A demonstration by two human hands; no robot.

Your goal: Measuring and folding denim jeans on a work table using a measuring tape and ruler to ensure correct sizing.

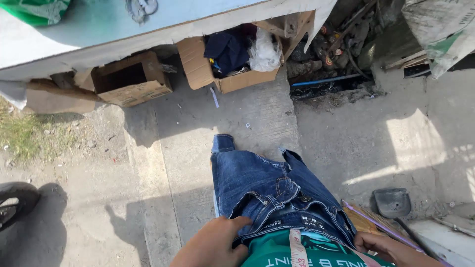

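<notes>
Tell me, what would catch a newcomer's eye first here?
A pair of dark blue denim jeans hangs low in the middle, gripped at the waistband by the left hand and the right hand. Beyond, an open brown cardboard box stuffed with dark clothes sits on the sunlit concrete ground.

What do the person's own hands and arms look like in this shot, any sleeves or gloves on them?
Both are bare. The left hand has no glove, ring or watch in view, and its forearm shows no sleeve down to the picture's edge. The right hand is also ungloved, with a bare wrist and forearm. No bracelets, bandages or markings are visible on either.
</notes>
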